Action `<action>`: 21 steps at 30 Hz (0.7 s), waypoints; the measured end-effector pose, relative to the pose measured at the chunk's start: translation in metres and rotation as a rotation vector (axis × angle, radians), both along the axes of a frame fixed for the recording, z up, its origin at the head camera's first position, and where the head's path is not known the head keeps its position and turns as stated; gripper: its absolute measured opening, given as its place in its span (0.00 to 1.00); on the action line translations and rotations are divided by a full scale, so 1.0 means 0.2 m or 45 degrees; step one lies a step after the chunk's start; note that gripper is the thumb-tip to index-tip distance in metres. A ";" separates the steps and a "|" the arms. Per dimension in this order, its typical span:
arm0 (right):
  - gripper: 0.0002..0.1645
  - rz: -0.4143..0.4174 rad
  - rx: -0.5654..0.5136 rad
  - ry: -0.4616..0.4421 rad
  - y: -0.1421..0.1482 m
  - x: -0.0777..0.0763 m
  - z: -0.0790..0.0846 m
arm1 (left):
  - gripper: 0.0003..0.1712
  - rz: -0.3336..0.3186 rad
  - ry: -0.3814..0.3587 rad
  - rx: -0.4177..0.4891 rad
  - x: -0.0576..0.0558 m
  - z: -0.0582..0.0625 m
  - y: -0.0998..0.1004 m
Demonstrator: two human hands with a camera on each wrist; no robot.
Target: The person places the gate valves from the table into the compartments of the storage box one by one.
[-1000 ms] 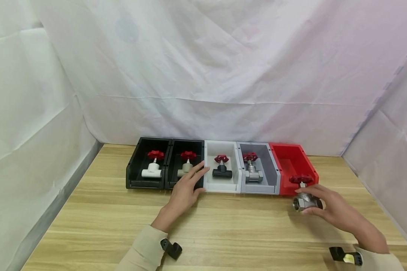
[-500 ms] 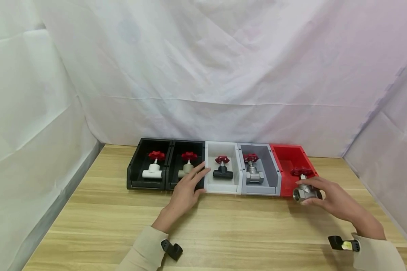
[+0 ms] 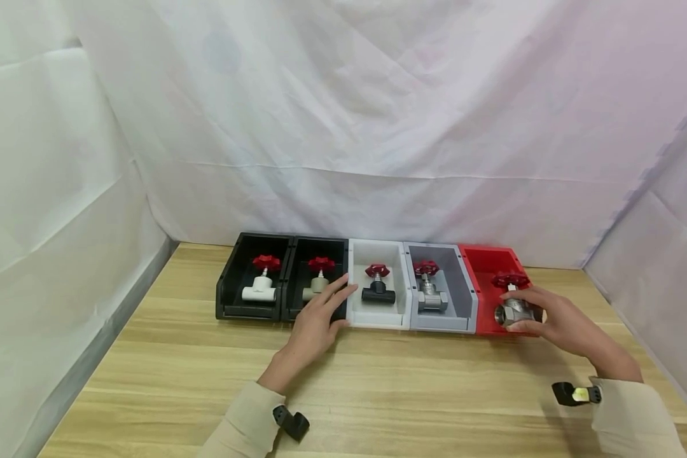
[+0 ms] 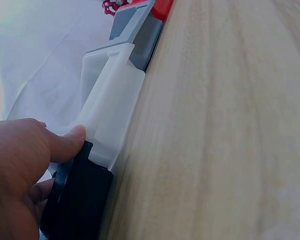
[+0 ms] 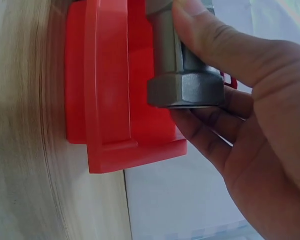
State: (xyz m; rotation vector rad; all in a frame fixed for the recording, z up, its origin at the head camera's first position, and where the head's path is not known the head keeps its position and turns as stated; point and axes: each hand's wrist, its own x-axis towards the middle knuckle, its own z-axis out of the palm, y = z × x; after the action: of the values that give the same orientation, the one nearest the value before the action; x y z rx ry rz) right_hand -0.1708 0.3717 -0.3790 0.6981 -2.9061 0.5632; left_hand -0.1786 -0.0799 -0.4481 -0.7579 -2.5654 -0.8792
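In the head view my right hand [image 3: 555,321] grips a metal gate valve [image 3: 515,312] by its body, between thumb and fingers. The valve's red handwheel [image 3: 511,280] points up, and it is inside the front part of the red bin [image 3: 483,254]. Up close in the right wrist view, the thumb lies across the valve body [image 5: 182,90] near the bin's front lip [image 5: 107,75]. My left hand [image 3: 315,324] rests at the second black bin [image 3: 343,248], fingers extended over it towards the white bin [image 3: 360,245]. Its thumb [image 4: 72,142] touches the front rim where those bins meet.
The bins stand side by side in a row. A white valve [image 3: 259,289], a beige valve [image 3: 319,283], a black valve [image 3: 378,292] and another metal valve [image 3: 431,299] lie in the other bins. White cloth [image 3: 378,127] hangs behind the wooden table [image 3: 406,388].
My right hand has carried the metal gate valve forward, from in front of the red bin to inside it. The left hand has stayed in place at the bins.
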 end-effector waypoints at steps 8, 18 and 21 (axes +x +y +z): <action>0.36 -0.028 0.017 -0.090 0.01 -0.08 -0.01 | 0.44 0.003 -0.014 -0.006 0.00 0.00 0.00; 0.36 -0.024 0.069 -0.111 -0.02 -0.16 -0.03 | 0.43 0.004 -0.036 -0.003 0.01 0.01 0.00; 0.36 -0.020 0.076 -0.107 -0.03 -0.18 -0.03 | 0.43 0.008 -0.034 -0.002 0.01 0.02 0.00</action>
State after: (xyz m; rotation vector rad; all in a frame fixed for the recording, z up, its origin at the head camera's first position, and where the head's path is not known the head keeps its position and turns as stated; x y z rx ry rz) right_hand -0.2071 0.3656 -0.3853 0.6736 -3.0153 0.5184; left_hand -0.1773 -0.0792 -0.4450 -0.7434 -2.5902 -0.8914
